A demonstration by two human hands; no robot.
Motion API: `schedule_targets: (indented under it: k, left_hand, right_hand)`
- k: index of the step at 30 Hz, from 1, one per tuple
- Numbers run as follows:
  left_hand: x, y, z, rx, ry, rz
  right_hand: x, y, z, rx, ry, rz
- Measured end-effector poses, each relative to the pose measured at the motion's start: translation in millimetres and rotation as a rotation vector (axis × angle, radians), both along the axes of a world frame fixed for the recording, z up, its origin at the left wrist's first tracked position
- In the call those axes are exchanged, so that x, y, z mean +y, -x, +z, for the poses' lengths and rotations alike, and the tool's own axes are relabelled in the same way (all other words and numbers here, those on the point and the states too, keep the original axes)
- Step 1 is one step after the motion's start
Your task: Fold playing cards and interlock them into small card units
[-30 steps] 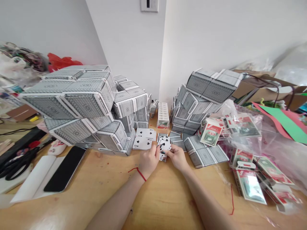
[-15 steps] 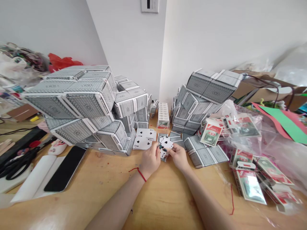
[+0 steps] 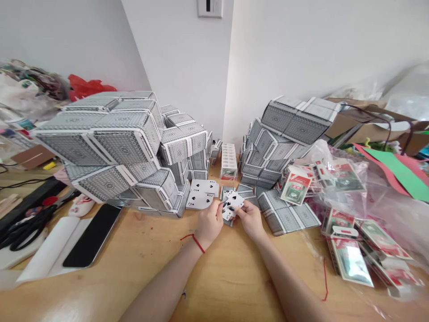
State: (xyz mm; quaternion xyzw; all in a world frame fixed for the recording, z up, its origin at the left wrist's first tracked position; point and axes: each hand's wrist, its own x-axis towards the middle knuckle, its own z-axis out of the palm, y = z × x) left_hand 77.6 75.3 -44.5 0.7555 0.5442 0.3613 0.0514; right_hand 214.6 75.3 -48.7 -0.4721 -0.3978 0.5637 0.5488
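Note:
Between my two hands are white playing cards (image 3: 233, 199) with black spades, face up and slightly fanned. My left hand (image 3: 209, 221), with a red string at the wrist, pinches their left side. On their right side my right hand (image 3: 251, 220) grips them, thumb on top. Face-up cards (image 3: 200, 199), twos of spades among them, lie on the wooden table (image 3: 150, 268) just beyond my left hand. Under and behind the held cards are grey patterned card backs (image 3: 247, 193). A long clear pack of cards (image 3: 229, 158) stands farther back.
Tall stacks of grey card blocks rise at left (image 3: 110, 143) and right (image 3: 288, 125). A black phone (image 3: 92, 237) and black scissors (image 3: 33, 228) lie at left. Red-and-green card boxes (image 3: 350, 261) and clear plastic wrap cover the right side.
The held cards have turned and shifted slightly to the right, with the top card showing more to the right. Both hands have barely moved.

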Motion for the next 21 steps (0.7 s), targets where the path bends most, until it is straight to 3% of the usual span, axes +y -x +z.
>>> schedule_targets:
  k: [15,21]
  left_hand:
    - [0.8,1.2,5.7,-0.14,0.092,0.018]
    - [-0.7,0.6,11.2,-0.281,0.029,-0.111]
  right_hand:
    - [2.9,-5.7,-3.3,-0.074,-0.038,0.056]
    - [1.0,-7.6,-1.4,-0.082,-0.053,0.107]
